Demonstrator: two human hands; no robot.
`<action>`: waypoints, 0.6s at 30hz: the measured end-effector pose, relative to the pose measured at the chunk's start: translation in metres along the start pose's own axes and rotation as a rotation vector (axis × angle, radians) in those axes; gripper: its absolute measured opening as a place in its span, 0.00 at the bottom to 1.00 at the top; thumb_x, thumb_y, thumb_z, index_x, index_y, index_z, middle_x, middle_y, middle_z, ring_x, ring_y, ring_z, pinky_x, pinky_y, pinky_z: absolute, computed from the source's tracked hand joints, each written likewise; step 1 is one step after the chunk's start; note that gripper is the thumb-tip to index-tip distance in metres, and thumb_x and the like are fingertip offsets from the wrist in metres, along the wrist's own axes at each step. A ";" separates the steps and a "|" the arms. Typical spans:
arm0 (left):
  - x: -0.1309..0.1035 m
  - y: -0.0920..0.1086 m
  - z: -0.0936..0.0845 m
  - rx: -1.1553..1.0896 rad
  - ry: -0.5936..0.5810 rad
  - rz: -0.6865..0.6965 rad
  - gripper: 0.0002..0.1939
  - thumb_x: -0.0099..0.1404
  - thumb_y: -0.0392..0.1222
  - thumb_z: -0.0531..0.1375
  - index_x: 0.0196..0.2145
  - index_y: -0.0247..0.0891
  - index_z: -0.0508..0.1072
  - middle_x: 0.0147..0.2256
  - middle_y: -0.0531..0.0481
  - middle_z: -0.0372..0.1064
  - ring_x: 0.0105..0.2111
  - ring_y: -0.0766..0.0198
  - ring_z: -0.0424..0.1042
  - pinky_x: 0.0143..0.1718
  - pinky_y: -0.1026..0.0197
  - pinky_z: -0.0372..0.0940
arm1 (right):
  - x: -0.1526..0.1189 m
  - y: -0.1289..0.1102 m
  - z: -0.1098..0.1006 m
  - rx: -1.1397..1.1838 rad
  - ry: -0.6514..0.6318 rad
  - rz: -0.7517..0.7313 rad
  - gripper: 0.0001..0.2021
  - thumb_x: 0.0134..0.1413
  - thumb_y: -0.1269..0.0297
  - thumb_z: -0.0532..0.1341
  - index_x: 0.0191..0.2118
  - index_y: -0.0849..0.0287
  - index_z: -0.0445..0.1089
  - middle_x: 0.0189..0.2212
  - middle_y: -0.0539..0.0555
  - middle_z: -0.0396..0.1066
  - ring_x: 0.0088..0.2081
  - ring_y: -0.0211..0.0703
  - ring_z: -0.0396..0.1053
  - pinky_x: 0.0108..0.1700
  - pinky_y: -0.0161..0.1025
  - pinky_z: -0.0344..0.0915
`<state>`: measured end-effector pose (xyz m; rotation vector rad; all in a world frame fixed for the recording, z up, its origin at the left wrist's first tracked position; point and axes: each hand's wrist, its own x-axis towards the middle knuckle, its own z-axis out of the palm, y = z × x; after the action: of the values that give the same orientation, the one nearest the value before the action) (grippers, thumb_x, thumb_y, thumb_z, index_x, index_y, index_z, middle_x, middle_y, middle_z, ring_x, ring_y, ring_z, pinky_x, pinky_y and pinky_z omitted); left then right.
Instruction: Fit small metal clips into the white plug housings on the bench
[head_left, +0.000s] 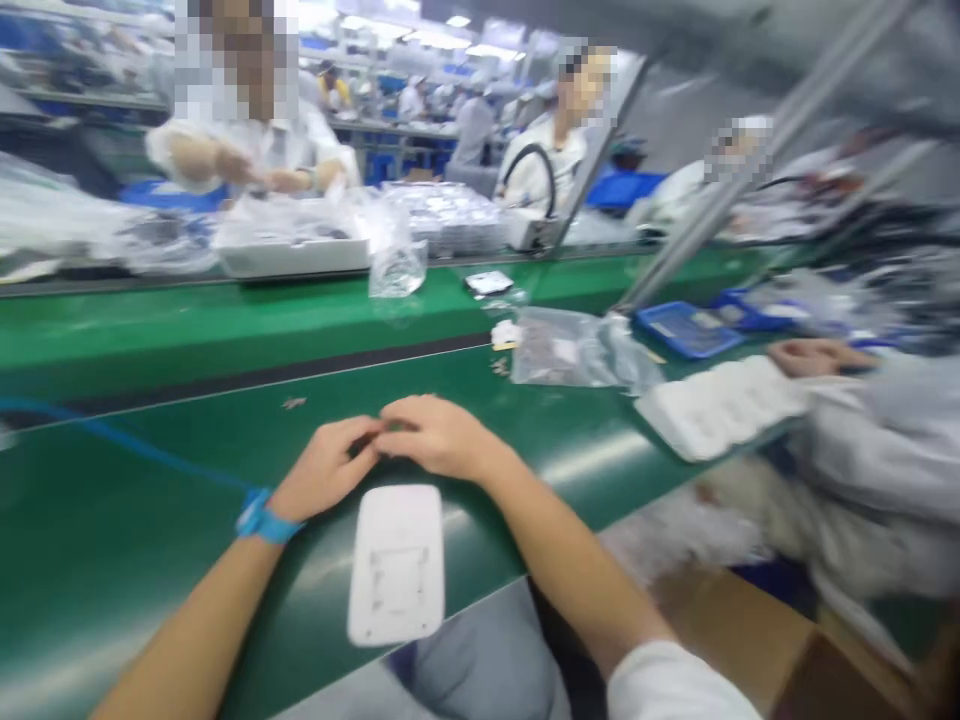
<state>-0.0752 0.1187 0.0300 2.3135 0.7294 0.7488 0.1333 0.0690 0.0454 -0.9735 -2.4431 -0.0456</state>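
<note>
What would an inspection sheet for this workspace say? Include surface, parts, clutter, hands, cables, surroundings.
Surface: green worktop, glossy, with light reflections.
Job's things: white casing lies flat near the front edge.
Clutter: small loose pieces farther back; clear bag, blue tray and white tray toward the right.
Hands: left hand and right hand meet at the fingertips; anything between is indistinct.
Cables: blue cord runs left from the wristband.
Surroundings: co-workers opposite and at right.

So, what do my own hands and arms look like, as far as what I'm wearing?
Your left hand is gloveless, with a bright blue band around its wrist and a thin blue cord running from there toward the left. Your right hand is gloveless too; a white cloth sleeve shows near that elbow.
</note>
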 end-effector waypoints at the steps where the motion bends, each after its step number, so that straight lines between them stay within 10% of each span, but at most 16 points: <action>1: 0.001 -0.003 -0.002 -0.009 -0.028 -0.022 0.10 0.68 0.47 0.56 0.36 0.42 0.76 0.34 0.51 0.76 0.32 0.61 0.73 0.34 0.63 0.65 | 0.001 0.002 0.001 -0.033 -0.023 0.011 0.10 0.70 0.63 0.53 0.46 0.53 0.71 0.41 0.52 0.73 0.42 0.41 0.69 0.44 0.37 0.64; 8: 0.004 -0.014 -0.007 0.024 -0.231 -0.108 0.19 0.70 0.57 0.53 0.33 0.40 0.73 0.29 0.53 0.74 0.29 0.63 0.71 0.31 0.64 0.65 | 0.009 0.009 0.015 -0.093 -0.048 0.016 0.14 0.71 0.62 0.50 0.39 0.59 0.70 0.42 0.56 0.73 0.40 0.40 0.67 0.39 0.38 0.59; 18: 0.004 -0.024 0.001 0.570 0.284 0.343 0.10 0.70 0.45 0.54 0.43 0.45 0.74 0.32 0.52 0.73 0.32 0.58 0.71 0.35 0.57 0.64 | 0.025 -0.007 0.011 1.109 0.001 0.982 0.14 0.65 0.63 0.56 0.27 0.60 0.66 0.27 0.47 0.66 0.29 0.33 0.62 0.32 0.31 0.60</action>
<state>-0.0790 0.1371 0.0145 2.9331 0.7478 1.1606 0.1080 0.0818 0.0482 -1.3785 -1.3085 1.4190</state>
